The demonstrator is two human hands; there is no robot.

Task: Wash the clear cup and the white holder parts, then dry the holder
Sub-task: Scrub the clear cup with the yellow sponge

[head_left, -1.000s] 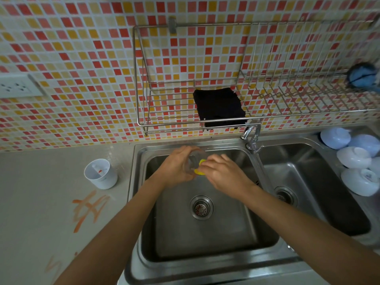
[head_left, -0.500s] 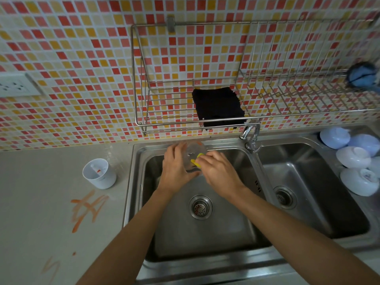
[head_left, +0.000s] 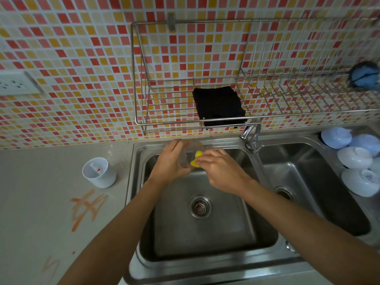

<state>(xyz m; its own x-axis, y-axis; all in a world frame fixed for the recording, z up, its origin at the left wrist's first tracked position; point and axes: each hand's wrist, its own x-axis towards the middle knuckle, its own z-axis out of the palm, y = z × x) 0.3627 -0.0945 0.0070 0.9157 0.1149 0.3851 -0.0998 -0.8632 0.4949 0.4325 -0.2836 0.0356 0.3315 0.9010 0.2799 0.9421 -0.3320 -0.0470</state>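
Over the back of the left sink basin (head_left: 205, 239), my left hand (head_left: 169, 163) grips the clear cup (head_left: 190, 154), tilted with its mouth toward the right. My right hand (head_left: 221, 171) pinches a yellow sponge (head_left: 196, 159) and presses it into the cup's mouth. The white holder (head_left: 99, 172) stands upright on the counter left of the sink, with a small part inside it. A black cloth (head_left: 219, 106) hangs in the wire rack (head_left: 164, 122) on the tiled wall above the sink.
The faucet (head_left: 251, 136) rises between the two basins. Several white and pale blue bowls (head_left: 355, 159) lie upside down beside the right basin (head_left: 308, 192). A blue scrubber (head_left: 365, 76) sits in the rack's right end. Orange marks (head_left: 88, 204) stain the counter. A wall socket (head_left: 17, 83) is at left.
Both hands have lifted the cup slightly toward the back of the basin. The left hand has turned the cup, and the sponge has gone further into its mouth.
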